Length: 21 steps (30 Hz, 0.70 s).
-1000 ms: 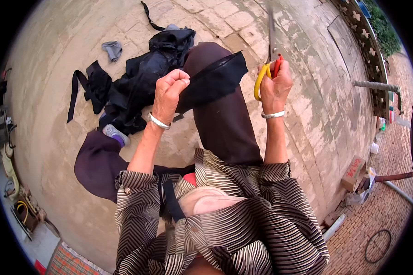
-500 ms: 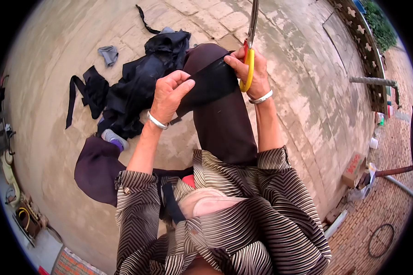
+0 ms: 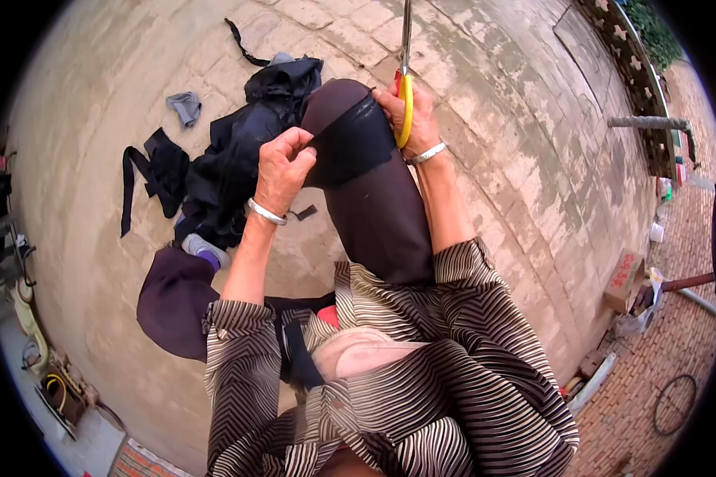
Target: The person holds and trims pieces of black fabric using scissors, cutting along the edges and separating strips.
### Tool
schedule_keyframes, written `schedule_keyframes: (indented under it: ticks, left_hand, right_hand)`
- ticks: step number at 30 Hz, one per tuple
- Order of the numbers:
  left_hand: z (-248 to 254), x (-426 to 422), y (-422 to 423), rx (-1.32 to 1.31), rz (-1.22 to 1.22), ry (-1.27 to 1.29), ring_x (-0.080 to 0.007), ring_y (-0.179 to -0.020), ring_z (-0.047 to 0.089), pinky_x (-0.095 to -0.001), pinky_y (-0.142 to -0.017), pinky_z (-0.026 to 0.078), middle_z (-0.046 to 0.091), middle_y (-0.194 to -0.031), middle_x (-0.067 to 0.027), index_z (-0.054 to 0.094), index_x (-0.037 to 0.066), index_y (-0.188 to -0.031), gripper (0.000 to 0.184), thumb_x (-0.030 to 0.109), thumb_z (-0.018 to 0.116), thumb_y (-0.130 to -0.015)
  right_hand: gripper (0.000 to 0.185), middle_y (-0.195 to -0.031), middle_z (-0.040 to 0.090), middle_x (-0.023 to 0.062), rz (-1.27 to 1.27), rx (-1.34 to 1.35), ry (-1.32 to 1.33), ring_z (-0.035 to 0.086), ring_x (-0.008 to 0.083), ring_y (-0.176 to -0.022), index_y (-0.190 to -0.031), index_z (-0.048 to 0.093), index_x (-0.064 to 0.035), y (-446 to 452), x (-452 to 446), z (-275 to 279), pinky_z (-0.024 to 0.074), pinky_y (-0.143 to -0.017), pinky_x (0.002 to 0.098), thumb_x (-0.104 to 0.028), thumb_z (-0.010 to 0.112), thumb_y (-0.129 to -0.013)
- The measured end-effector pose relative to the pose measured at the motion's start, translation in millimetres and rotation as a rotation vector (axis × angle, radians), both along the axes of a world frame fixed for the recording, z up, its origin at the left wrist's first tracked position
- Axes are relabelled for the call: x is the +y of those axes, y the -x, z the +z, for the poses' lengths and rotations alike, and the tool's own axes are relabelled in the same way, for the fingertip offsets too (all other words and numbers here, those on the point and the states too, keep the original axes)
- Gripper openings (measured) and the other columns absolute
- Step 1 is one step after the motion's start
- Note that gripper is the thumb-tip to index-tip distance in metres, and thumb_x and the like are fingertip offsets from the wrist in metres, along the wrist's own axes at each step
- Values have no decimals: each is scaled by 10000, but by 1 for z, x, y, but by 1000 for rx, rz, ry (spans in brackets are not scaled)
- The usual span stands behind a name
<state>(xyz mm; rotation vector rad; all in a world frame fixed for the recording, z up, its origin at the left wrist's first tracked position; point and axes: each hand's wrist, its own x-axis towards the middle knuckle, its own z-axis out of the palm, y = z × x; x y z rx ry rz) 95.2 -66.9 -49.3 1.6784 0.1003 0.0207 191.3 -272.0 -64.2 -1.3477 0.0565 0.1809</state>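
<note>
A strip of black cloth is stretched across my raised knee, which is in dark brown trousers. My left hand pinches the cloth's left edge between thumb and fingers. At the far right corner of the strip, my right hand grips the cloth with its thumb. That same hand also carries scissors with a yellow and red handle, their blades pointing away from me. A heap of black cloth lies on the ground beyond my left hand.
A grey scrap and a black piece with a long strap lie left of the heap. One small dark scrap is by my left wrist. At the right stand a cardboard box and a pole.
Both hands have shifted slightly left with the cloth. The strip now lies closer against my knee. The scissors have moved left along with my right hand.
</note>
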Motion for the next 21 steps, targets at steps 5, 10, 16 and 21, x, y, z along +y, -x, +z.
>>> schedule_keyframes:
  ticks: [5,10,16,21]
  left_hand:
    - [8,-5,3,-93,42,-260,-172,-550,520,-306,-549,434,567,-642,-63,597,-24,-813,193,124,709,-758]
    - [36,-29,-12,-294,293,-670,-314,-875,568,-409,-787,483,584,-949,-149,558,-5,-987,406,234,764,-732]
    - [36,-31,-35,-205,186,-685,-363,-1023,542,-437,-897,466,571,-1104,-163,546,-7,-1122,518,280,760,-747]
    - [-9,-11,-9,-313,165,-390,-271,-980,579,-366,-860,488,573,-1169,-169,494,-18,-1284,593,363,703,-881]
  right_hand:
    - [178,-654,509,-52,-11,9,-34,457,41,-545,-796,557,-80,3,6,-4,346,-479,191,-72,729,-842]
    - [180,-656,497,-55,13,-10,1,429,31,-548,-815,557,-75,9,19,-5,330,-478,197,-97,733,-844]
    - [206,-750,507,-49,51,-16,-49,438,15,-662,-879,572,-58,18,27,15,374,-561,186,-129,763,-842]
    - [360,-760,515,-19,-131,-147,273,462,87,-676,-889,550,-30,11,21,1,425,-615,262,-234,827,-782]
